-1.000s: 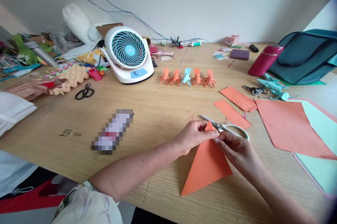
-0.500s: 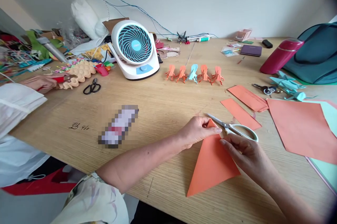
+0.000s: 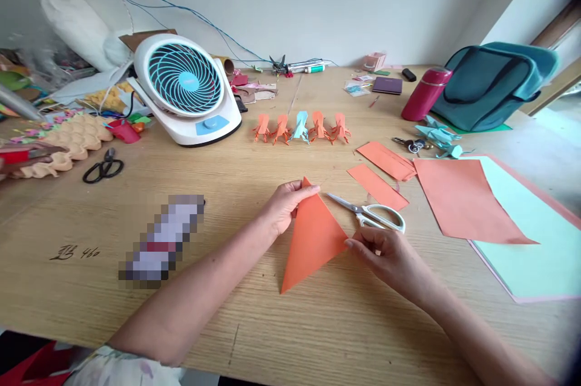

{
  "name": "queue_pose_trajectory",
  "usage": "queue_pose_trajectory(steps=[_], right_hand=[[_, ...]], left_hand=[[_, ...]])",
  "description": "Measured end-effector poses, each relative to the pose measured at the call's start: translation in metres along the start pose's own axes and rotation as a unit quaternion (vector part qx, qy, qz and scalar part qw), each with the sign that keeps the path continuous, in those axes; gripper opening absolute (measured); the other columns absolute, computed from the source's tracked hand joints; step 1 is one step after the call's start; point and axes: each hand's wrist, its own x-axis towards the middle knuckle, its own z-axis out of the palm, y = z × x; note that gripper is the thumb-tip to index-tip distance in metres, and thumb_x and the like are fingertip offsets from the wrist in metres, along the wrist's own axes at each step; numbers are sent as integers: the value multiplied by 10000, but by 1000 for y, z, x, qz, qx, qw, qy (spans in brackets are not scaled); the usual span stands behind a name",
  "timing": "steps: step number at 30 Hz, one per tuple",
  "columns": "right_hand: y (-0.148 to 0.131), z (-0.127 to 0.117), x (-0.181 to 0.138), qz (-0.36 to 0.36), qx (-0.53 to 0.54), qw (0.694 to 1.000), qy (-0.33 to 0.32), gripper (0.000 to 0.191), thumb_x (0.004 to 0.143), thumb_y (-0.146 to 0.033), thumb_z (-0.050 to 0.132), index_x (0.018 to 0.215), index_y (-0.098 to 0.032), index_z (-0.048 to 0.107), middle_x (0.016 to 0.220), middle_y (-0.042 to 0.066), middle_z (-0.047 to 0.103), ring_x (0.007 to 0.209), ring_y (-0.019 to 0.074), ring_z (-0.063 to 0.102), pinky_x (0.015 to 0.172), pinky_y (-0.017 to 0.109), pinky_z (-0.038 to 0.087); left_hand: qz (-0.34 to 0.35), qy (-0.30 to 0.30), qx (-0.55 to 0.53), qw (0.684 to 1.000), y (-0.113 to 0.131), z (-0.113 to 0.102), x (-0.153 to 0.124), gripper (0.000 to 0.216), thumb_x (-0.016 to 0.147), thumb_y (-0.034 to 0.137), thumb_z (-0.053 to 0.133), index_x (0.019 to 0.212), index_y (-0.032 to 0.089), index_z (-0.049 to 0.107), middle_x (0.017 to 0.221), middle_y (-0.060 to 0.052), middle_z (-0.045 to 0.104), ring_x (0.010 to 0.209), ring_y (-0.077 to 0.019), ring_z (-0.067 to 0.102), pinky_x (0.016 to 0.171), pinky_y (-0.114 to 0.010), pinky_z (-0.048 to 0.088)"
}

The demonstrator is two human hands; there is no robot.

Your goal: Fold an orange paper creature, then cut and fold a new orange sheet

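An orange sheet of paper [image 3: 313,241], folded into a triangle, is held between my two hands above the wooden table. My left hand [image 3: 290,201] pinches its top corner between thumb and fingers. At the right corner, my right hand [image 3: 379,250] has the paper's tip pinched between thumb and forefinger. Just behind my right hand lie scissors with white handles [image 3: 370,213], their blades pointing left. Orange paper strips [image 3: 379,186] rest beyond the scissors. A larger orange sheet [image 3: 467,198] overlaps pale green paper [image 3: 535,253] on the right.
Folded paper figures [image 3: 299,127] stand in a row ahead. A white fan [image 3: 186,89], black-handled scissors [image 3: 103,168] and a blurred-out object [image 3: 163,238] are on the left. A pink bottle [image 3: 426,94] and teal bag [image 3: 490,86] stand at the right. Another person's hand [image 3: 36,153] shows far left.
The view has swung to the right. My right hand has moved from near the paper's top down to its right corner. My left hand still pinches the top.
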Motion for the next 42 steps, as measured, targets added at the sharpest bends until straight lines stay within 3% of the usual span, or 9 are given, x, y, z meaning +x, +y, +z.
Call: queue_pose_trajectory(steps=[7,10,16,25,30,36,39,42], right_hand=[[-3,-2,-2,-3,-18,1000,-17,350,924,-347,468,613,-204,399,580,-44,373,550,110,310,508,274,263],[-1,-5,-1,0,17,1000,13,373,921,-383,501,607,-205,405,577,-44,376,547,108,325,502,271,273],[2,-1,2,8,132,991,30,253,910,-444,548,934,-203,620,687,-13,513,586,124,478,516,257,384],[4,4,4,68,201,975,63,302,836,-430,641,678,-198,529,539,-47,477,484,95,408,455,236,302],[5,2,4,66,182,978,72,316,808,-402,673,637,-196,504,534,-56,435,489,82,347,449,233,243],[7,2,6,52,229,968,85,290,802,-427,684,701,-192,548,573,-50,460,510,89,381,464,237,283],[5,2,6,44,277,954,107,297,808,-440,685,713,-194,550,585,-50,461,505,87,385,458,241,298],[1,1,5,34,319,933,162,313,792,-438,710,689,-194,543,581,-46,467,502,84,375,447,241,293]], left_hand=[[7,24,-8,1000,8,-8,5,355,528,323,875,678,153,601,598,40,592,512,-80,518,509,-204,369],[2,24,-14,1000,9,-10,7,347,535,312,873,688,155,604,605,37,598,533,-91,539,530,-211,382],[4,-8,-18,1000,5,-8,5,326,581,326,859,688,159,600,625,39,604,550,-87,542,551,-207,388],[21,-30,2,999,7,-3,-1,300,641,361,831,733,169,619,665,46,607,582,-78,556,532,-180,397],[15,-9,-16,1000,9,-6,2,318,597,323,863,742,158,633,662,49,599,559,-58,542,513,-161,405],[35,-3,-47,998,13,-6,1,290,606,304,864,755,164,658,711,36,631,603,-69,571,538,-164,432],[33,-35,-31,998,15,-2,-6,301,655,367,834,862,194,700,757,17,672,653,-101,609,580,-189,459],[-5,-108,14,994,13,5,-15,311,690,385,810,906,177,728,872,-49,726,759,-155,652,664,-231,495]])
